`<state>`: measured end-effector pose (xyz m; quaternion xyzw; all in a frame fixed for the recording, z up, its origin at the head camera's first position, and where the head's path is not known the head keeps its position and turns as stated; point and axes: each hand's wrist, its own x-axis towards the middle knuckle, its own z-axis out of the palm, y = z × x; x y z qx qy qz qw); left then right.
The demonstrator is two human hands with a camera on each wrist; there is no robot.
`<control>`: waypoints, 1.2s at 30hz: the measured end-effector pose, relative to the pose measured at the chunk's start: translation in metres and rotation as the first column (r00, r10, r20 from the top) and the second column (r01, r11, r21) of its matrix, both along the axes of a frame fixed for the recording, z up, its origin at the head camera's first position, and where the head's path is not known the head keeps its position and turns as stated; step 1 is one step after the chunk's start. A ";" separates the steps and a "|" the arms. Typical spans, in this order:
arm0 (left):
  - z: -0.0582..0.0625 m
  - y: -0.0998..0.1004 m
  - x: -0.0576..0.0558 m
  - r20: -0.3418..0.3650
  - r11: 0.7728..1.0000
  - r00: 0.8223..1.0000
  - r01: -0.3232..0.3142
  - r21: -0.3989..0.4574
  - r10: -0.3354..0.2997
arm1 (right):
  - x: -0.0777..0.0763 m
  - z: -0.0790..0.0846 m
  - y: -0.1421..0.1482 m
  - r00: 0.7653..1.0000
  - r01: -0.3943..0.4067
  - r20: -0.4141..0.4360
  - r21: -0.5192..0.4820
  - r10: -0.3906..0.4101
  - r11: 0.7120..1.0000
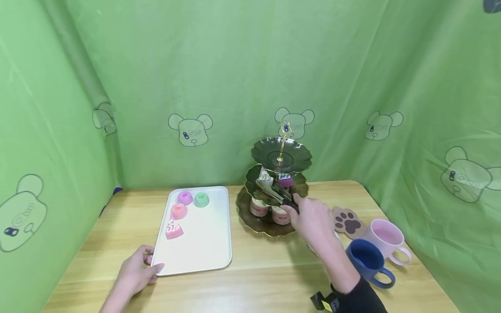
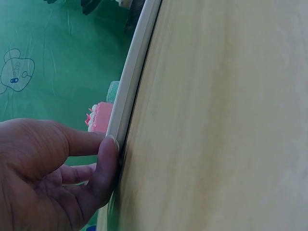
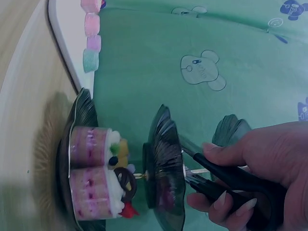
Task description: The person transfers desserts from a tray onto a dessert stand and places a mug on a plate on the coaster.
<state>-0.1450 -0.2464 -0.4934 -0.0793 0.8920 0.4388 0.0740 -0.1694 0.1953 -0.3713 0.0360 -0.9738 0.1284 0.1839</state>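
Observation:
My left hand (image 1: pixel 137 269) pinches the near left corner of a white tray (image 1: pixel 203 239) between thumb and fingers. On the tray sit a purple ring cake (image 1: pixel 185 198), a green one (image 1: pixel 201 200), a pink one (image 1: pixel 179 211) and a pink cake slice (image 1: pixel 174 230). In my right hand (image 1: pixel 313 219) are black-handled tongs (image 3: pixel 231 178). Their metal ends reach over the middle tier of a dark three-tier stand (image 1: pixel 270 232), right at a white-topped cake slice (image 1: pixel 265 177). A purple cake (image 1: pixel 285 180) lies just right of that slice.
Dessert cups (image 3: pixel 91 192) stand on the bottom tier; the top tier (image 1: pixel 297 161) overhangs the middle one. To the right are a paw-print coaster (image 1: pixel 348 221), a pink mug (image 1: pixel 385 234) and a blue mug (image 1: pixel 365 261). Green curtain (image 1: pixel 235 87) encloses the back and sides.

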 end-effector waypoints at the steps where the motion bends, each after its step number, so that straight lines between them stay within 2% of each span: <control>1: 0.000 0.000 0.000 0.001 1.000 1.000 -0.002 0.002 0.002 | -0.002 -0.001 0.000 1.000 0.005 0.008 0.000 -0.005 1.000; 10: -0.002 0.000 -0.001 -0.001 1.000 1.000 -0.016 0.005 0.016 | -0.011 0.000 0.001 0.997 0.038 0.066 -0.014 -0.037 0.999; 17: -0.001 0.000 -0.001 -0.003 1.000 1.000 -0.019 0.009 0.019 | -0.006 0.001 0.000 0.995 0.030 0.096 -0.015 -0.028 0.999; 21: -0.001 0.000 0.000 -0.001 1.000 1.000 -0.018 0.007 0.018 | 0.004 0.007 -0.001 0.997 0.022 0.081 -0.014 -0.021 1.000; 30: -0.002 -0.002 0.002 -0.009 1.000 1.000 -0.022 0.008 0.022 | 0.038 0.026 -0.017 0.996 -0.061 -0.069 -0.033 0.059 0.998; 33: -0.002 -0.001 0.001 -0.012 1.000 1.000 -0.020 0.018 0.021 | 0.049 0.022 -0.033 0.994 -0.097 -0.058 -0.044 0.095 0.994; 36: -0.003 0.000 0.001 -0.016 0.999 1.000 -0.018 0.028 0.018 | 0.055 0.008 -0.053 0.988 -0.149 -0.035 -0.036 0.148 0.988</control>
